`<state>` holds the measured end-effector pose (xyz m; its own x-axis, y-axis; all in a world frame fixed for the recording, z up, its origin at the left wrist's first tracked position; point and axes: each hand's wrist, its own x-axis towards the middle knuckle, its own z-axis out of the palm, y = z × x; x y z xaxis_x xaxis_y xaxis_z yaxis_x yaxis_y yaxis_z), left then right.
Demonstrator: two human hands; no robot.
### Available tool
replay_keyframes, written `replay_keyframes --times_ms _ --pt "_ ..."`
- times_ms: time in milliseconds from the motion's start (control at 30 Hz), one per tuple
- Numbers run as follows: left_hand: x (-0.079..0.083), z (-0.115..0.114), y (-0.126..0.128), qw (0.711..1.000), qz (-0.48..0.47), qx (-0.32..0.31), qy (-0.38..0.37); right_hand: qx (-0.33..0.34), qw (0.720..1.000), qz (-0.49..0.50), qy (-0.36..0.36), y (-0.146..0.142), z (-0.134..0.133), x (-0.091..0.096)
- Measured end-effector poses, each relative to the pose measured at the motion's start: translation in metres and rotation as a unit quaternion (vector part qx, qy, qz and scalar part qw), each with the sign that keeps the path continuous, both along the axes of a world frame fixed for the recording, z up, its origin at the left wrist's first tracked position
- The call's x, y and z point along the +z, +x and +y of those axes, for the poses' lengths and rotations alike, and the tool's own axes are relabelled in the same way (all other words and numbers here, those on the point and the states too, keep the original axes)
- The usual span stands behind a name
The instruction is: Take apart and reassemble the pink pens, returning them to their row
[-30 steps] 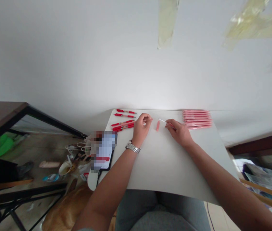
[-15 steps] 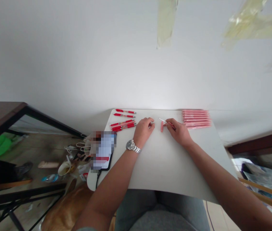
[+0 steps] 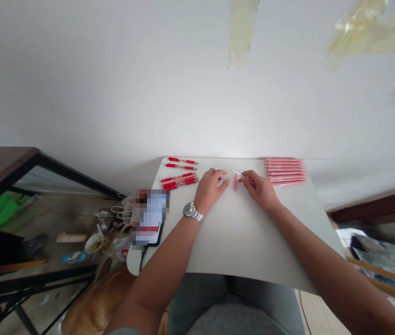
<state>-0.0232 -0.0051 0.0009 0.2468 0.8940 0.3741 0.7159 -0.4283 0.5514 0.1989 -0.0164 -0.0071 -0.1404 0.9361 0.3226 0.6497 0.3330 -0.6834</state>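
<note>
My right hand [image 3: 259,190] is closed around a slim pen refill [image 3: 237,172], whose white end points left and up past the fingertips. Just left of those fingers, a short pink tube-like piece [image 3: 235,182] lies on the white table [image 3: 239,232]. My left hand [image 3: 212,187], with a metal watch on its wrist, hovers or rests left of the pink piece. Its thumb and index finger are apart, and I make out nothing held between them. Several red pens [image 3: 179,179] lie left of that hand. A row of pink pen-like pieces [image 3: 285,171] sits beyond my right hand.
A phone [image 3: 153,218] with a blurred screen and a cable [image 3: 142,258] lies at the table's left edge. The wall [image 3: 197,93] stands directly behind the table. A tan dog [image 3: 96,302] lies on the floor at lower left, near a dark-framed desk [image 3: 5,170].
My left hand's thumb and index finger have spread further apart and moved slightly right towards the pink piece. My right hand still holds the refill, nearly in place.
</note>
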Motion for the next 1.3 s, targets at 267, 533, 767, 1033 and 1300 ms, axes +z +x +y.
replay_keyframes --times_ms 267,533,767,1033,1300 --pt "0.006 -0.003 0.004 0.994 0.047 -0.091 0.024 -0.06 0.996 0.046 0.051 0.0 0.0 0.003" --pt "0.008 -0.005 0.012 0.986 0.097 -0.136 0.018 -0.073 0.995 0.046 0.056 0.0 -0.001 0.005" --pt "0.009 -0.002 0.004 0.99 0.084 -0.11 0.011 -0.078 0.995 0.038 0.05 0.0 -0.001 0.006" --pt "0.007 0.001 0.001 0.995 0.078 -0.062 0.016 -0.063 0.996 0.034 0.044 0.001 0.003 0.0" --pt "0.005 0.001 -0.002 0.996 0.076 -0.035 0.013 -0.064 0.997 0.035 0.04 0.002 0.002 0.0"
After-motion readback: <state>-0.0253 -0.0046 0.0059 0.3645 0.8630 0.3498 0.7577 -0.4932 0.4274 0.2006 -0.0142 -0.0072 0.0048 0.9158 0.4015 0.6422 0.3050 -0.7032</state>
